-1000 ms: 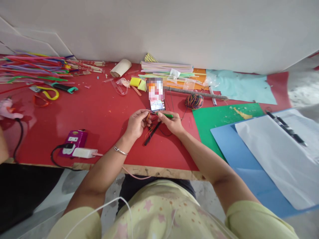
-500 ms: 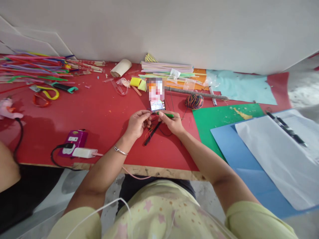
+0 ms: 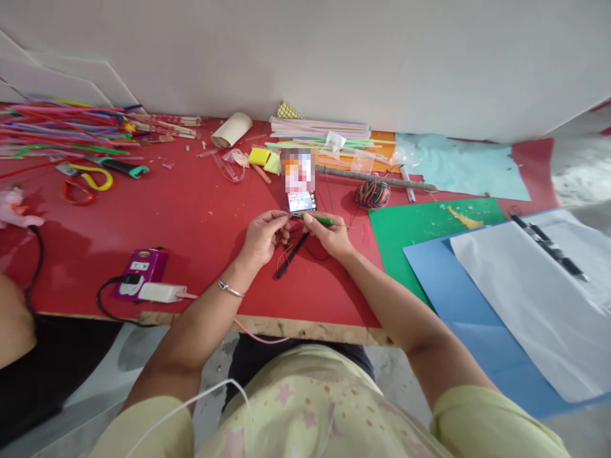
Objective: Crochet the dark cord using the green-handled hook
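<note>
In the head view, my right hand is closed around a crochet hook with a green handle, its thin metal end pointing left. My left hand pinches a small bit of yarn at the hook's tip, mostly hidden by the fingers. Loose orange strands hang below the left fingers. A multicoloured yarn ball lies to the right, with dark yarn running toward my right hand. Just beyond my hands stands a lit phone. Beneath them a black bar rests at a slant on the table.
On the red table lie scissors, a purple power adapter, a cardboard tube and many pipe cleaners. A blue folder with papers sits at right. Another person's arm shows at left.
Both hands stay in nearly the same place, still holding the hook and yarn. The other person's arm at the left edge has shifted slightly left.
</note>
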Demonstrator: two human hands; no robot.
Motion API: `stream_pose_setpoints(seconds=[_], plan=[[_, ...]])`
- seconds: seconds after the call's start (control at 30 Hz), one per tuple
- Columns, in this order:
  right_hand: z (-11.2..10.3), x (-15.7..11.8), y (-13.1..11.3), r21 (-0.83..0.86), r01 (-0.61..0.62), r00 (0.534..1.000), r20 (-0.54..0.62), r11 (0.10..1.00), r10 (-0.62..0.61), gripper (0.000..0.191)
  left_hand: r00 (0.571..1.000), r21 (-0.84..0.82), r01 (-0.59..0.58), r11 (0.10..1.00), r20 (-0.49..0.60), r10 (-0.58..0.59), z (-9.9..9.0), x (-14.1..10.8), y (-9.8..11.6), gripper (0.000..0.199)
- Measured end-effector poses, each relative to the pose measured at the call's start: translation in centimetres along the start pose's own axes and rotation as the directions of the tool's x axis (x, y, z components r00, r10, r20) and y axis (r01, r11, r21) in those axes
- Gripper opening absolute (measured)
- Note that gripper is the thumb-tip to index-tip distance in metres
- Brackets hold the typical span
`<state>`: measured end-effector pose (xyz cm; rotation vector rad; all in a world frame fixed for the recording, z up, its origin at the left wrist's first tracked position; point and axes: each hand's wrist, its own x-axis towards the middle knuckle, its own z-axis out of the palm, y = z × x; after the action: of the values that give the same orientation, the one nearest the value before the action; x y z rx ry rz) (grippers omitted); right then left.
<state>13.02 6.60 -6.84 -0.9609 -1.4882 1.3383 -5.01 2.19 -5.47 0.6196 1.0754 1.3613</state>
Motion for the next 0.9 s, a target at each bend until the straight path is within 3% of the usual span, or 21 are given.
stream_pose_setpoints(seconds=[0.63,0.8,0.9], plan=[[0.00,0.06,-0.16,0.064,0.001,1.000,0.006,0.998,-0.002,0.045,0.999,-0.047,-0.006,0.999,-0.040,0.004,0.04,0.16,0.06,0.032],[0.06,0.12,-0.29,0.094,0.001,1.000,-0.003,0.996,-0.001,0.044,0.995,-0.134,0.022,0.991,0.096,-0.009,0.21,0.13,0.37,0.035],[0.10,0.13,-0.28,0.088,-0.001,1.000,-0.001,0.996,0.001,0.047,0.994,-0.143,-0.018,0.990,0.101,0.033,0.45,0.23,0.28,0.036]])
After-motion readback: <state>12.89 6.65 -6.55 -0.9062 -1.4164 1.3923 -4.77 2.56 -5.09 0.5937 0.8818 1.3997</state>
